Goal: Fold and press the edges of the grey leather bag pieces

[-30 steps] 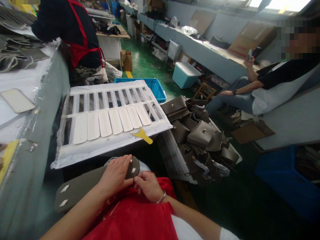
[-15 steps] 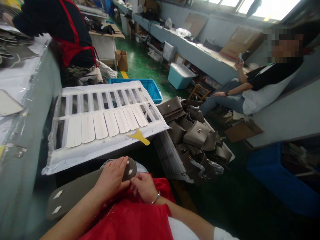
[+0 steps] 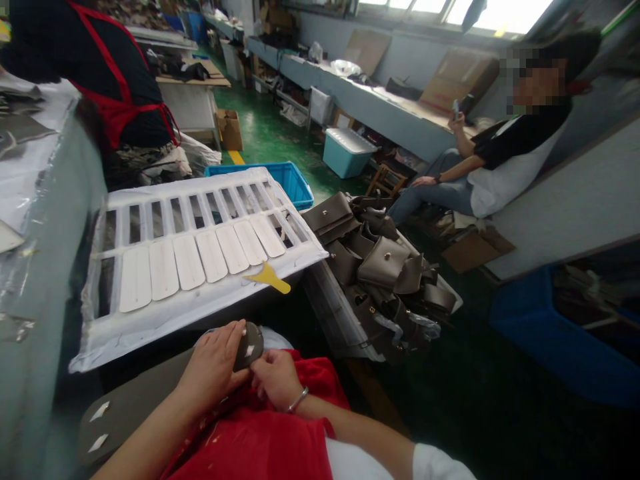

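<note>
Across my lap lies a long dark grey-brown panel (image 3: 137,393) with rounded ends. It looks like a leather-like bag piece, with small white tabs near both ends. My left hand (image 3: 215,357) rests flat over the panel near its right end, fingers stretched out side by side. Beside it, my right hand (image 3: 277,380) is closed in a pinch at the panel's near right edge; the fingertips are partly hidden. In front of me, a white slatted rack (image 3: 165,327) carries a row of several white rounded strips (image 3: 187,263). A yellow scraper-shaped tool (image 3: 270,277) lies at its near edge.
Dark bags (image 3: 385,263) are heaped right of the rack. A blue crate (image 3: 297,183) stands behind it, and a larger blue bin (image 3: 525,340) at right. A seated person (image 3: 480,167) holds a phone. Another person in a red apron (image 3: 120,80) stands at the left workbench (image 3: 55,180).
The whole view has shifted slightly, moving most things a little to the left. Both hands keep nearly the same hold on the panel.
</note>
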The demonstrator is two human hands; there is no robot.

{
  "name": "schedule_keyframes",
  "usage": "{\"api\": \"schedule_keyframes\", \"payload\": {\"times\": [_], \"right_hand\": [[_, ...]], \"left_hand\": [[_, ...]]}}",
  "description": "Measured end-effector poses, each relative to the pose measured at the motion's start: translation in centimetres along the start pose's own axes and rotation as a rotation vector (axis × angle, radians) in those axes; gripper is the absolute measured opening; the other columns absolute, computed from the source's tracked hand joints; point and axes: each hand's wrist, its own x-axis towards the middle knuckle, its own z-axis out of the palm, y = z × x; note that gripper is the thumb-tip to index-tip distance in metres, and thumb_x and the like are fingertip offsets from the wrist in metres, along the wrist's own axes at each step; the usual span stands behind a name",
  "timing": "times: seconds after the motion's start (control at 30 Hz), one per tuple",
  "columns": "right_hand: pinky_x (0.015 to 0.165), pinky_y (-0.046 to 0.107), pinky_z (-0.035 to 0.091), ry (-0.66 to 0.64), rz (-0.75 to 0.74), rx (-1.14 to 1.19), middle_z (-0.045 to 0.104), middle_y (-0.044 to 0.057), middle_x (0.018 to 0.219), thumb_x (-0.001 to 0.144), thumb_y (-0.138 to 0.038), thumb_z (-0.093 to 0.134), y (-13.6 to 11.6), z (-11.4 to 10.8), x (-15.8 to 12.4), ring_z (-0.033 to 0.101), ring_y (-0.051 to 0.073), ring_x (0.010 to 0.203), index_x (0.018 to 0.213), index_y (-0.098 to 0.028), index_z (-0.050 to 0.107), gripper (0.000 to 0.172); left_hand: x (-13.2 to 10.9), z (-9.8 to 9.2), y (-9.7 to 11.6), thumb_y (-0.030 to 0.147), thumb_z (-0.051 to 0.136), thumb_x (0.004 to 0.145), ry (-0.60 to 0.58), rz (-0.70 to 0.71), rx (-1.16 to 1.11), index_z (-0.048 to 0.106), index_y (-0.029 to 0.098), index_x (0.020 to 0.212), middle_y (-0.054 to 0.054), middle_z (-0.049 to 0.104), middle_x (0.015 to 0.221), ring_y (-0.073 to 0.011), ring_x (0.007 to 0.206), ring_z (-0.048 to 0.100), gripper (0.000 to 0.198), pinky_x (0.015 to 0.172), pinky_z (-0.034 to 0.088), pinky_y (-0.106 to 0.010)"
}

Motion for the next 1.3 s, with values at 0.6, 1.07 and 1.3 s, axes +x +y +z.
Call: {"api": "schedule_keyframes", "payload": {"times": [0.6, 1.07, 1.3], "right_hand": [[0.029, 0.015, 0.028, -0.333, 0.014, 0.027, 0.054, -0.003, 0.042, 0.081, -0.021, 0.041, -0.7, -3.4, 1.0, 0.043, 0.006, 0.027, 0.059, -0.013, 0.052, 0.026], [0.033, 0.014, 0.031, -0.41, 0.003, -0.079, 0.054, -0.005, 0.045, 0.081, -0.013, 0.04, -1.4, -3.4, 0.7, 0.044, 0.006, 0.03, 0.061, -0.014, 0.051, 0.023], [0.034, 0.015, 0.03, -0.42, 0.006, -0.033, 0.055, -0.003, 0.046, 0.082, -0.013, 0.039, -0.6, -3.7, 0.9, 0.045, 0.006, 0.032, 0.065, -0.014, 0.051, 0.021]], "left_hand": [[0.1, 0.0, 0.2, 0.038, 0.06, 0.071, -0.01, -0.012, -0.008, 0.041, 0.011, 0.125, -0.016, 0.051, 0.122, -0.0292, 0.108, 0.05, 0.064, 0.09, 0.04, -0.042], [-0.1, -0.5, 0.0, 0.036, 0.06, 0.071, -0.028, -0.011, -0.069, 0.035, 0.012, 0.129, -0.016, 0.048, 0.125, -0.0284, 0.112, 0.047, 0.067, 0.094, 0.037, -0.043], [-0.6, -1.3, -0.1, 0.039, 0.049, 0.082, -0.064, 0.016, -0.159, 0.021, 0.016, 0.137, -0.013, 0.043, 0.131, -0.0256, 0.12, 0.041, 0.066, 0.102, 0.032, -0.044]]}}
